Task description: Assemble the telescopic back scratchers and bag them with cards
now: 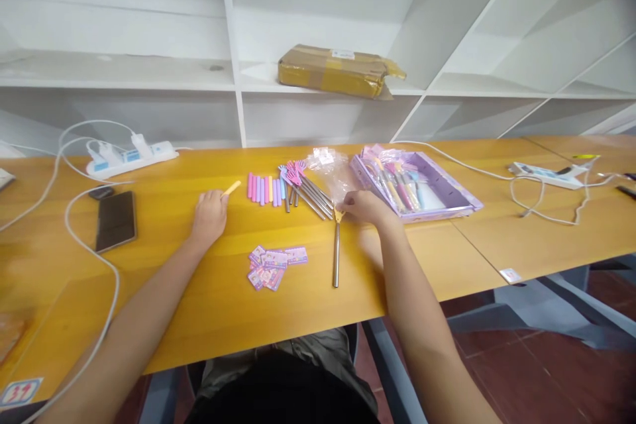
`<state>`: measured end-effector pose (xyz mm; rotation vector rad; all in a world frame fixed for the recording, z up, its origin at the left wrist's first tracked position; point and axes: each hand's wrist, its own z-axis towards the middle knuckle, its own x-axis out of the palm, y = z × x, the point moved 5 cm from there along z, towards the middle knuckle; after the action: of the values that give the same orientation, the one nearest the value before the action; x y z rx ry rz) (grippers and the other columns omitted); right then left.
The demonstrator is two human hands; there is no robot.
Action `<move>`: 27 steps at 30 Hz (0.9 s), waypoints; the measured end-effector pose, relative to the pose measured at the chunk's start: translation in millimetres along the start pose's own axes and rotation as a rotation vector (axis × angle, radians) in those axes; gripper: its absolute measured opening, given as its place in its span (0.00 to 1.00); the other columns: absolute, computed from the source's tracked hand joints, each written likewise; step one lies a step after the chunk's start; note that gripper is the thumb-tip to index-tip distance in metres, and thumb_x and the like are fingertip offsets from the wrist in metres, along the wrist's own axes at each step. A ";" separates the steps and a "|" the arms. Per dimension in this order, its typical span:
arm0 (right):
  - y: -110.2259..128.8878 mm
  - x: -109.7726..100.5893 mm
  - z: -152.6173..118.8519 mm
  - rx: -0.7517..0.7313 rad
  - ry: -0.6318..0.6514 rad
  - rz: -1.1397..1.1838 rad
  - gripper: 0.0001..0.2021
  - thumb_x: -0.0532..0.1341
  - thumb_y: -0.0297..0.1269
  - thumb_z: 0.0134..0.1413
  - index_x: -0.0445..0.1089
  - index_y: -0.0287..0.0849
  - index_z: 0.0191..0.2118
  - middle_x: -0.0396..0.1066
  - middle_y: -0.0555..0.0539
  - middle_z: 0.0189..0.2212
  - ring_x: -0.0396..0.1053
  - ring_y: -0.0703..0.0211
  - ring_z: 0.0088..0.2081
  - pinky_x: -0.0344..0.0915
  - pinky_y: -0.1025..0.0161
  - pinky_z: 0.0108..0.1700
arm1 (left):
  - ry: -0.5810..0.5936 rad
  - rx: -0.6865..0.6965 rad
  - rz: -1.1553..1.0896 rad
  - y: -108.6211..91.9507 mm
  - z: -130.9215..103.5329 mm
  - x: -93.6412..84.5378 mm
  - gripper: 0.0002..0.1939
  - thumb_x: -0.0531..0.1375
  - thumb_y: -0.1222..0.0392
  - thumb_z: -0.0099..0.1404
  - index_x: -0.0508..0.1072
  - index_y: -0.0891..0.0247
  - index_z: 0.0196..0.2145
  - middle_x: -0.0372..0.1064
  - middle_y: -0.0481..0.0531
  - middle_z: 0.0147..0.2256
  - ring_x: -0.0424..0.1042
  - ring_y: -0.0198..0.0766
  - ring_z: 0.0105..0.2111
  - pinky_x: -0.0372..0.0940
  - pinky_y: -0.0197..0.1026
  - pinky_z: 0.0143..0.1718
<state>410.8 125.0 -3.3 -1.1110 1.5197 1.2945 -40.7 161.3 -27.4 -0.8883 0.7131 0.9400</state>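
Note:
My left hand is closed around a short yellow tube that points up to the right. My right hand pinches the yellow hand-shaped head of a back scratcher, whose metal rod points toward me. Between my hands lies a row of pink, purple and yellow tubes. Right of the row, several back scratchers with pink and blue hand-shaped heads and metal rods are heaped together. A crumpled clear plastic bag is just beyond my right hand. Nearer me is a loose pile of printed cards.
A purple display box with bagged scratchers stands at the right. On the left are a phone, a power strip and white cables. Another power strip lies far right. A taped cardboard box sits on the shelf above.

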 end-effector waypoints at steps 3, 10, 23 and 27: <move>2.1 4.6 3.7 -0.015 -0.037 0.038 0.10 0.68 0.46 0.63 0.77 0.44 0.36 0.82 0.44 0.36 0.76 0.55 0.37 0.61 0.63 0.37 | 0.002 -0.029 -0.066 -1.4 0.8 -4.0 0.14 0.47 0.54 0.79 0.70 0.58 0.43 0.74 0.61 0.42 0.70 0.55 0.45 0.67 0.57 0.52; 8.4 9.2 6.8 -0.085 -0.084 0.142 0.08 0.69 0.42 0.62 0.75 0.44 0.35 0.81 0.45 0.32 0.73 0.56 0.33 0.60 0.63 0.36 | 0.053 -0.019 -0.137 -15.8 -1.4 -9.4 0.15 0.46 0.51 0.79 0.69 0.58 0.45 0.74 0.61 0.43 0.71 0.54 0.47 0.66 0.54 0.52; 34.8 -11.1 -3.1 -0.239 -0.217 1.052 0.20 0.63 0.59 0.64 0.68 0.46 0.43 0.60 0.58 0.17 0.58 0.64 0.19 0.55 0.67 0.22 | 0.521 0.204 -0.109 -69.9 -43.2 -28.4 0.20 0.42 0.46 0.81 0.67 0.56 0.41 0.72 0.52 0.33 0.71 0.47 0.31 0.58 0.45 0.33; 36.3 -9.1 0.1 -0.165 -0.323 1.161 0.21 0.61 0.61 0.65 0.68 0.47 0.44 0.58 0.59 0.18 0.53 0.66 0.17 0.50 0.69 0.20 | 0.496 0.221 -0.215 -82.5 -55.3 -23.1 0.16 0.45 0.49 0.79 0.68 0.57 0.48 0.74 0.53 0.36 0.73 0.48 0.33 0.60 0.45 0.34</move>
<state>378.2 128.8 14.6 0.0381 1.8585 2.2344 16.2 79.0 -7.4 -0.9870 1.0963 0.4368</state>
